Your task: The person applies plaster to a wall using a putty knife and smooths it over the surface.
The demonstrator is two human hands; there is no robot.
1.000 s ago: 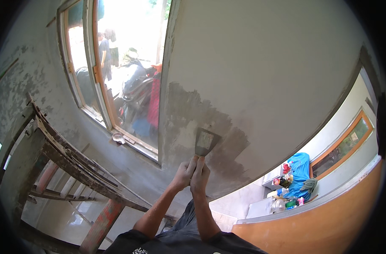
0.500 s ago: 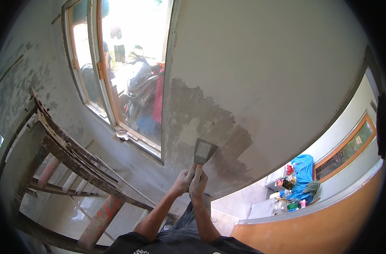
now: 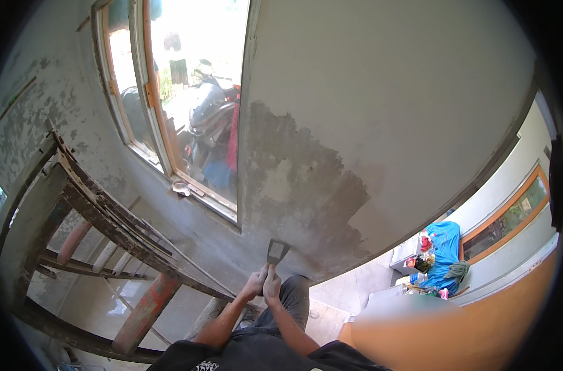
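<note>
A wide putty knife [image 3: 277, 250] with a grey-smeared blade points up from my two hands, close against the lower part of the wall. My left hand [image 3: 254, 284] and my right hand [image 3: 272, 288] are side by side, both closed around its handle, which they mostly hide. Whitish dust or paste coats the fingers. Above the blade, a dark grey, ragged-edged patch [image 3: 300, 179] spreads over the paler smooth wall [image 3: 380, 80]. Whether the blade touches the wall I cannot tell.
On my left stands a worn ladder [image 3: 152, 312] with paint-stained rungs. A window [image 3: 195, 93] with a motorbike beyond it is at the upper left; a small whitish object [image 3: 181, 188] lies on its sill. A blue sheet [image 3: 441, 247] and household items are at the right, past the wall's edge.
Both hands have moved down and slightly left with the putty knife, from the dark patch to the lower wall. My grip stays closed. My bent leg shows more.
</note>
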